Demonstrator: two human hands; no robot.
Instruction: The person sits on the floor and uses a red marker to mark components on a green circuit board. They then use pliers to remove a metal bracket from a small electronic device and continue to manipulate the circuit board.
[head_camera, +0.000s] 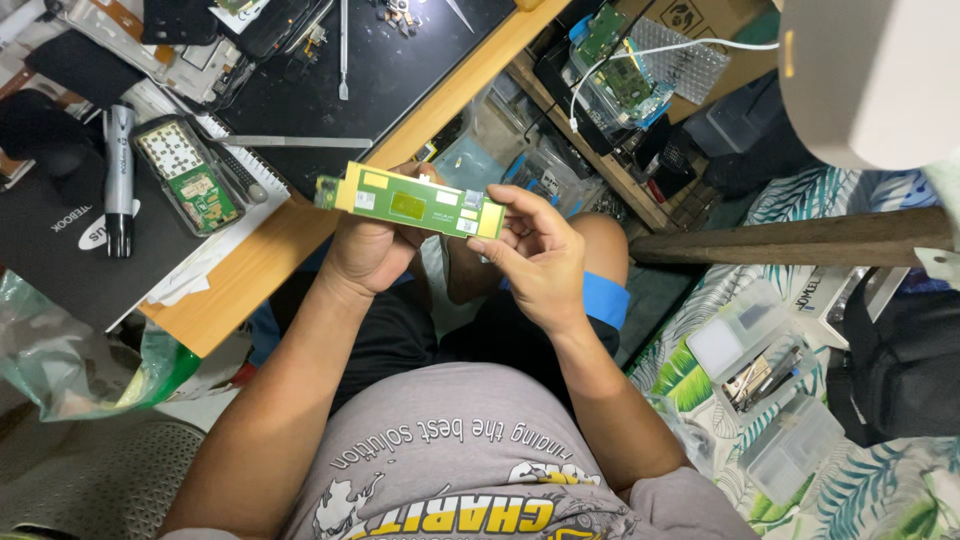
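Containers. Far right of centre, a clear tub (622, 75) sits on a lower shelf (590, 150) and holds green circuit boards; a white cable (640, 55) loops over it. More clear bags and boxes crowd the shelf below the desk edge; their contents cannot be told. At right, on the leaf-print cloth (880, 480), lie three clear plastic boxes: one (735, 335) holds a pale flat piece, the next (765, 375) holds small metal parts, and the nearest (790, 445) shows nothing that can be made out. At near left, a clear bag (70, 370) with a green patch lies on the floor beside the desk.

Desk. The wooden desk (300, 225) carries a black mat (400, 60), a second green board (200, 185) in a phone frame, a grey pen-shaped tool (119, 170) and a black notebook computer (70, 240).

Board and hands. A long green-and-yellow board (410, 205) is held level above the lap, just near of the desk edge. The left hand (370, 250) is closed under its left half, fingers wrapped behind it. The right hand (540, 255) pinches its right end between thumb and fingertips. Both hands touch the board; it spans the gap between them.
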